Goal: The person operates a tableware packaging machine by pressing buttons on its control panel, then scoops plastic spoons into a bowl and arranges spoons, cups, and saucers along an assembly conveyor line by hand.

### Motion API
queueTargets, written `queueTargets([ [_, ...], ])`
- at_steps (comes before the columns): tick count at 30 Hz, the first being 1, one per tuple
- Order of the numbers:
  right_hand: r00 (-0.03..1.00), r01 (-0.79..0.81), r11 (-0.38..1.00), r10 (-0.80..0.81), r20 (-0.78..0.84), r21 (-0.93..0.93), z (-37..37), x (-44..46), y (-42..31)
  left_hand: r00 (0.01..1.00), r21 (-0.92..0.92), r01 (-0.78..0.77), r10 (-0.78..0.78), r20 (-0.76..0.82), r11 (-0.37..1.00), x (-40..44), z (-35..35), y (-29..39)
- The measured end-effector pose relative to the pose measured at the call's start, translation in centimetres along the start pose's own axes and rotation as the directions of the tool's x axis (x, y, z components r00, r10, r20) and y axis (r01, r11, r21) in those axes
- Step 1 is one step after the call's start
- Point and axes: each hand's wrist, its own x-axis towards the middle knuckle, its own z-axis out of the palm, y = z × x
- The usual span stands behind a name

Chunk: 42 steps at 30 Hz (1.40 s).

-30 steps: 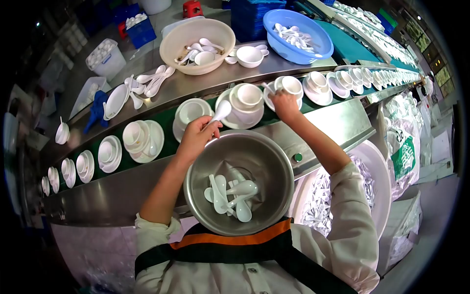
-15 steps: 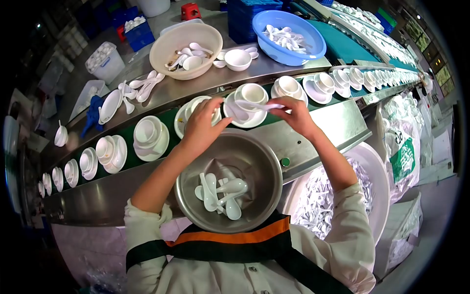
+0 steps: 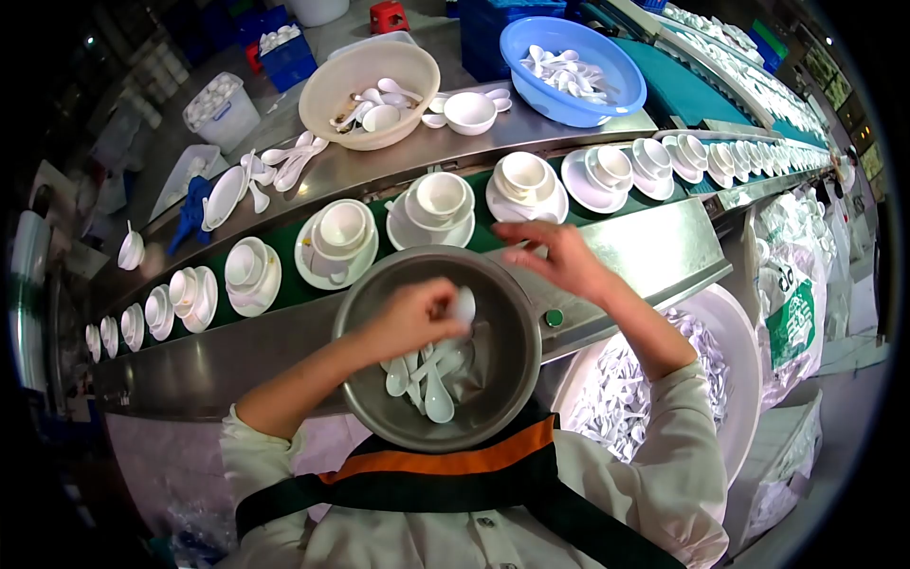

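My left hand is over the steel bowl, closed on a white spoon whose rounded end shows blurred past my fingers. Below it, several white spoons lie in the bowl. My right hand hovers by the near edge of the conveyor, fingers apart and nothing in them. Just beyond it stands a set of stacked white dishes, a cup on top and a saucer below. Another stacked cup stands to its left on the green belt.
Similar dish sets run along the green belt both ways. Behind it stand a beige basin and a blue basin, both with spoons. At right, a large tub holds many white wrapped-looking pieces. A green button is on the ledge.
My left hand has come down from the belt to the steel bowl with a spoon. My right hand, earlier on a spoon, no longer holds it. The dish sets have shifted along the belt.
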Motion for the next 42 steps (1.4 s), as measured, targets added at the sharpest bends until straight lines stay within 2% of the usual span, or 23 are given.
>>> queueTargets([
  [1, 0.997, -0.016, 0.971, -0.003, 0.082, 0.238, 0.2, -0.2, -1.4, 1.000, -0.297, 0.004, 0.000, 0.014, 0.955, 0.4, -0.4, 0.8],
  [2, 0.997, -0.020, 0.971, 0.000, 0.083, 0.236, 0.8, -0.5, -2.5, 0.981, -0.445, -0.194, 0.176, -0.084, 0.874, 0.9, -0.5, 2.0],
  [4, 0.998, 0.054, 0.989, -0.055, 0.004, 0.137, 1.4, -0.7, -3.8, 0.948, -0.446, -0.304, 0.219, -0.232, 0.842, 2.0, -0.6, 3.5],
  [6, 0.999, -0.018, 0.989, 0.023, -0.037, 0.146, 0.9, -0.9, -2.4, 0.907, -0.464, -0.394, 0.253, -0.338, 0.793, 3.1, 0.0, 3.9],
  [8, 0.963, -0.162, 0.977, 0.188, -0.194, 0.142, 0.6, -1.0, -0.2, 0.911, -0.216, -0.294, 0.205, -0.357, 0.931, 3.0, -0.1, 2.5],
  [9, 0.948, -0.169, 0.975, 0.121, -0.293, -0.145, 0.0, -0.8, 1.9, 0.914, -0.024, -0.199, 0.177, -0.365, 0.980, 2.4, -0.6, 1.6],
  [10, 0.919, -0.158, 0.904, -0.012, -0.393, -0.398, -0.2, -0.8, 4.7, 0.946, 0.425, -0.026, 0.160, -0.282, 0.905, 1.6, -1.4, 1.5],
  [12, 0.926, -0.292, 0.699, 0.035, -0.377, -0.653, -0.5, -0.9, 9.7, 0.996, 0.848, 0.086, -0.027, -0.085, 0.523, -0.5, -1.6, 0.4],
  [13, 0.934, -0.298, 0.647, 0.045, -0.355, -0.702, -0.2, -1.1, 12.2, 0.995, 0.845, 0.096, -0.037, -0.090, 0.527, -1.2, -1.0, 0.1],
  [15, 0.948, -0.311, 0.523, 0.116, -0.295, -0.794, 0.8, -0.7, 14.3, 0.951, 0.936, 0.073, -0.306, 0.038, 0.344, -2.1, 0.2, -0.4],
  [17, 0.951, -0.309, 0.507, 0.158, -0.266, -0.804, 1.7, -0.1, 14.3, 0.941, 0.926, 0.078, -0.334, 0.054, 0.370, -2.2, 1.5, -1.1],
  [18, 0.947, -0.316, 0.479, 0.208, -0.243, -0.819, 1.9, 0.3, 13.6, 0.991, 0.884, 0.031, -0.132, 0.035, 0.466, -2.4, 1.9, -2.0],
  [19, 0.949, -0.311, 0.482, 0.210, -0.237, -0.819, 1.9, 0.6, 12.1, 0.990, 0.882, 0.036, -0.137, 0.033, 0.470, -2.2, 2.3, -2.3],
  [21, 0.953, -0.280, 0.623, 0.270, -0.135, -0.730, 1.5, 1.8, 8.7, 0.980, 0.772, 0.025, -0.168, 0.106, 0.635, -1.3, 2.6, -2.7],
  [23, 0.994, -0.009, 0.872, -0.047, -0.101, -0.490, 0.9, 1.8, 4.0, 0.971, 0.650, 0.072, -0.202, 0.127, 0.756, -0.9, 1.9, -3.8],
  [25, 0.980, 0.199, 0.953, -0.194, 0.048, -0.226, 0.6, 1.3, -0.5, 0.992, 0.519, -0.001, -0.063, 0.105, 0.855, -0.5, 0.8, -4.3],
  [26, 0.981, 0.194, 0.955, -0.190, 0.038, -0.226, 0.9, 0.9, -1.9, 0.993, 0.473, -0.033, -0.024, 0.114, 0.880, -0.3, 0.3, -3.7],
  [28, 0.916, 0.254, 0.967, -0.234, 0.325, -0.020, 1.5, -0.2, -3.8, 0.994, 0.386, -0.013, -0.031, 0.107, 0.923, -0.2, -0.3, -1.4],
  [32, 0.910, 0.249, 0.958, -0.182, 0.372, -0.140, 2.0, -1.3, -3.7, 0.988, 0.239, 0.011, -0.048, 0.149, 0.971, 0.1, -1.0, 0.6],
  [35, 0.961, 0.144, 0.990, -0.139, 0.239, -0.005, 0.6, -2.0, -3.5, 0.975, 0.178, -0.005, -0.034, 0.220, 0.984, 0.1, -1.7, 0.5],
  [37, 0.981, 0.094, 0.993, -0.079, 0.175, -0.076, -1.0, -2.1, -2.7, 0.967, 0.141, -0.006, -0.030, 0.251, 0.990, -0.1, -2.5, -0.1],
  [39, 0.982, -0.027, 0.949, -0.034, -0.186, -0.315, -2.2, -1.8, 0.0, 0.970, 0.185, 0.007, -0.052, 0.236, 0.983, -0.1, -3.1, -1.2],
  [42, 0.981, -0.119, 0.857, 0.022, -0.195, -0.501, -1.1, -0.9, 7.0, 0.972, 0.100, 0.005, -0.028, 0.232, 0.995, 0.4, -2.3, -0.7],
])
